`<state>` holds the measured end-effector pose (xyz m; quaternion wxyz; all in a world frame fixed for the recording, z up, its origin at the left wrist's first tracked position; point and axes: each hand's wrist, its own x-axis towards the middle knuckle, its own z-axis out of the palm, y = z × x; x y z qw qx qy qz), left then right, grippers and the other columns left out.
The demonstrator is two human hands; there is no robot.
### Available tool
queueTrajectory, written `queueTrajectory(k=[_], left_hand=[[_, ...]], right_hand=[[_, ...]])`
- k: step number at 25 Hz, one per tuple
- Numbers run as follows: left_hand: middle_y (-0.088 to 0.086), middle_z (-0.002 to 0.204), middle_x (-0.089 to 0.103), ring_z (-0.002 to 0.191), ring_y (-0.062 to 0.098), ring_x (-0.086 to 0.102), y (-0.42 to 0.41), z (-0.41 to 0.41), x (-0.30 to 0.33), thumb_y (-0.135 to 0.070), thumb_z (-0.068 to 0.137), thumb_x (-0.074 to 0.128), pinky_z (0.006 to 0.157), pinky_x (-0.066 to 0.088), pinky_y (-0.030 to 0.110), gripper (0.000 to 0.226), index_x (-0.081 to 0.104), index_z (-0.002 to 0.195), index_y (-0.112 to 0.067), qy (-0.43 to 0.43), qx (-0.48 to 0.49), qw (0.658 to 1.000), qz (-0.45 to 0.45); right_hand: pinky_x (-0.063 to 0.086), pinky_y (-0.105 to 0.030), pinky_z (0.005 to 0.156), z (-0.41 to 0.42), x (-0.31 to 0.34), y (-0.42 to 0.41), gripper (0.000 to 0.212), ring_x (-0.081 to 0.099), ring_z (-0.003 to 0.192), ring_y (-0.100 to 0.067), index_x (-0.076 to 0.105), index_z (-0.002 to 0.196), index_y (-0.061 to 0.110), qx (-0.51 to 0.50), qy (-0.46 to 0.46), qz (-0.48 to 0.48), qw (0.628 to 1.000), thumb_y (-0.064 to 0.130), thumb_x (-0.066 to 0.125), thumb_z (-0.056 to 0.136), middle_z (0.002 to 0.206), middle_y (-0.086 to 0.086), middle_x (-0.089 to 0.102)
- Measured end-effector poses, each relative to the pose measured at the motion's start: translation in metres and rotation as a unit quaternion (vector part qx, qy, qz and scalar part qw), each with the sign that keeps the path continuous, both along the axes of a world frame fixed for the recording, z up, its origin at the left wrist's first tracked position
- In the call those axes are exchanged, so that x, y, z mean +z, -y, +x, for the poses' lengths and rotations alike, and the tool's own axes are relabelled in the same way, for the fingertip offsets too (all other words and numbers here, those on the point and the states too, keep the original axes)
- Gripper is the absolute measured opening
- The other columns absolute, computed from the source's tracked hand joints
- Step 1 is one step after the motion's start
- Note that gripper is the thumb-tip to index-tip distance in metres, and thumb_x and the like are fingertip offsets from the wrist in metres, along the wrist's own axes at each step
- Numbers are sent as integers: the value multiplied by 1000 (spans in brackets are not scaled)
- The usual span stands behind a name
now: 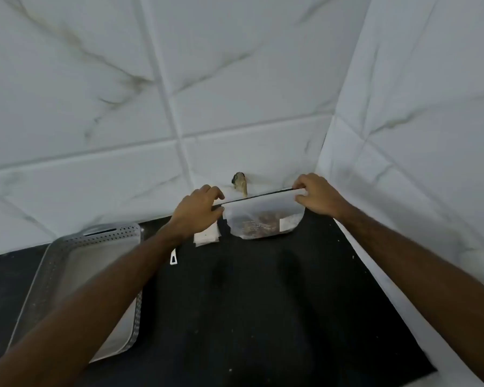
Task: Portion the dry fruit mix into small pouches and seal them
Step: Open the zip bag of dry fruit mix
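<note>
A clear zip bag [263,219] with a dark zip strip along its top hangs above the far end of the black counter [252,297]. Brown dry fruit mix [263,223] fills its lower part. My left hand [197,210] pinches the left end of the zip strip. My right hand [317,195] pinches the right end, so the strip is stretched taut between them. Small white pouches [206,238] lie flat on the counter below my left hand, and another pale one [289,222] shows behind the bag's right corner.
A perforated metal tray [53,263] sits at the left, partly under my left forearm. A small white clip-like piece [174,257] lies beside it. Marbled white tiled walls close in at the back and right, with a rough hole [239,182] in the back wall.
</note>
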<state>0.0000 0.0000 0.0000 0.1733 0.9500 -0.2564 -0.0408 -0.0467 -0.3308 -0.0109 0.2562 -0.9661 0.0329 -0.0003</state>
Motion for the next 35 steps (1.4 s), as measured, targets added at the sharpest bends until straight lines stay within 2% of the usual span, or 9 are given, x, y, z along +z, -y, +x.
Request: queueTrajectory(k=[4,8,13,19,23,26,30,33,35], left_hand=[[3,140,54,123,25,54,26,18,-23,-40,96,60,100,43,44,50,47,140,-20,-15,-17,997,74],[0,133,60,119,23,58,46,33,-41,-39,99,57,100,39,44,41,51,136,-21,-24,-59,992,113],[0,110,72,99,23,66,56,45,-53,-30,103,51,90,41,37,20,67,113,-22,8,-68,992,110],[-6,99,76,88,20,70,45,29,-48,-24,99,57,81,50,35,18,74,104,-24,40,-68,996,51],[-6,97,77,85,21,71,25,5,-36,-21,98,58,80,50,37,18,75,102,-24,108,-76,991,9],[-7,102,74,98,20,64,7,-12,-31,-21,95,60,85,40,38,17,74,102,-27,123,-85,988,32],[-2,130,61,126,24,49,1,-39,-33,-17,90,69,99,37,44,21,74,107,-29,111,-106,988,31],[2,148,50,141,26,39,-1,-61,-42,-15,89,70,112,35,53,28,73,114,-29,81,-117,989,44],[2,162,33,150,25,28,-6,-76,-53,-16,93,66,118,27,53,45,61,135,-30,48,-106,992,47]], right_hand=[[41,-42,101,23,-17,-4,47,51,121,-28,57,133,19,73,-57,-152,984,25,68,87,131,-5,56],[43,-45,97,45,-37,-1,44,57,113,-26,60,127,22,115,-78,-218,966,29,66,84,122,-2,62],[54,-39,77,53,-50,7,12,67,89,-22,69,98,22,98,-80,-166,978,28,62,93,97,0,71],[55,-38,72,25,-34,8,8,65,83,-15,69,95,23,113,-71,-149,980,29,64,94,89,6,69],[41,-30,64,-22,-11,-13,21,60,71,-12,55,76,30,123,-94,-136,979,30,66,94,70,10,58],[42,-29,63,-67,5,-46,17,58,68,-8,57,78,28,161,-136,-124,970,30,67,92,71,10,58],[50,-23,70,-120,5,-97,14,59,73,0,55,88,33,216,-214,-22,952,25,67,92,80,13,59],[59,-35,79,-143,-18,-124,11,66,82,-12,62,101,19,203,-221,-32,953,26,65,93,90,3,65],[59,-36,75,-157,-34,-133,15,67,80,-18,62,100,15,192,-219,-13,957,28,66,93,87,-1,66]])
